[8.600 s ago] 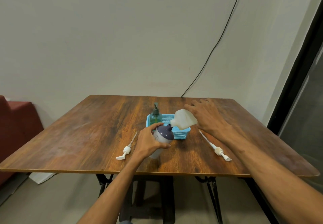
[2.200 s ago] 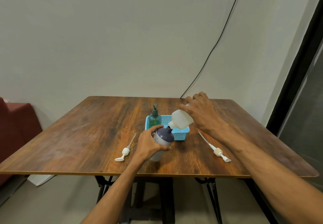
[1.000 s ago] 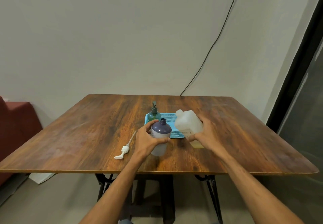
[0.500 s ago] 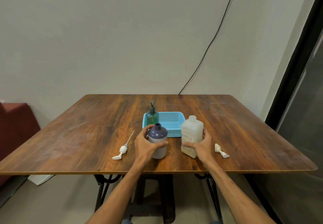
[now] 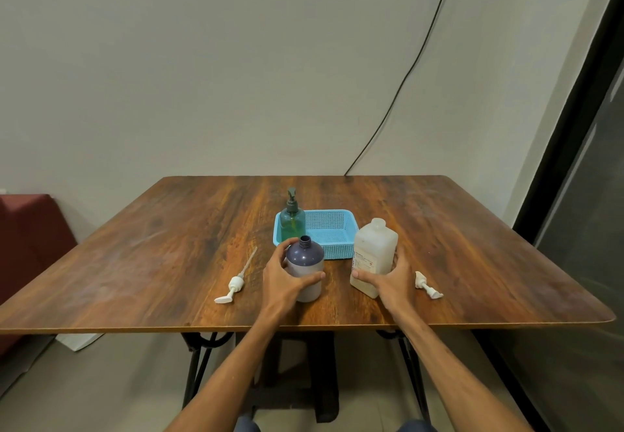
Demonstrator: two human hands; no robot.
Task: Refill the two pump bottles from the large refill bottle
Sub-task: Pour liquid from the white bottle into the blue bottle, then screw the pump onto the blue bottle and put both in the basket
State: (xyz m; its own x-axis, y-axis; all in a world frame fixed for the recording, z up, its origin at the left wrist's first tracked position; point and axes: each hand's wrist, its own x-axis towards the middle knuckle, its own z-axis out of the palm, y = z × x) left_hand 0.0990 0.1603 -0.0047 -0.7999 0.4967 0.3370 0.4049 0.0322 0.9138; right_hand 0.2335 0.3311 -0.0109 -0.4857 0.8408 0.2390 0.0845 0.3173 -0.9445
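Note:
A purple pump bottle (image 5: 305, 264) stands upright near the table's front edge with its neck open and no pump. My left hand (image 5: 282, 279) grips it round the body. To its right the large white refill bottle (image 5: 374, 256) stands upright on the table, uncapped, and my right hand (image 5: 391, 278) holds its lower part. One white pump head (image 5: 235, 284) lies on the table left of the purple bottle. A second pump head (image 5: 427, 284) lies right of my right hand. A green pump bottle (image 5: 292, 219) with its pump on stands in the blue basket (image 5: 332, 229).
The wooden table (image 5: 169, 246) has a front edge just below my wrists. A black cable (image 5: 405, 77) runs down the wall behind. A dark red seat (image 5: 27, 246) is at the left, and a dark door frame (image 5: 574, 128) at the right.
My right hand brought the refill bottle down from its tilted pouring position over the purple bottle and stood it upright on the table. My left hand kept hold of the purple bottle.

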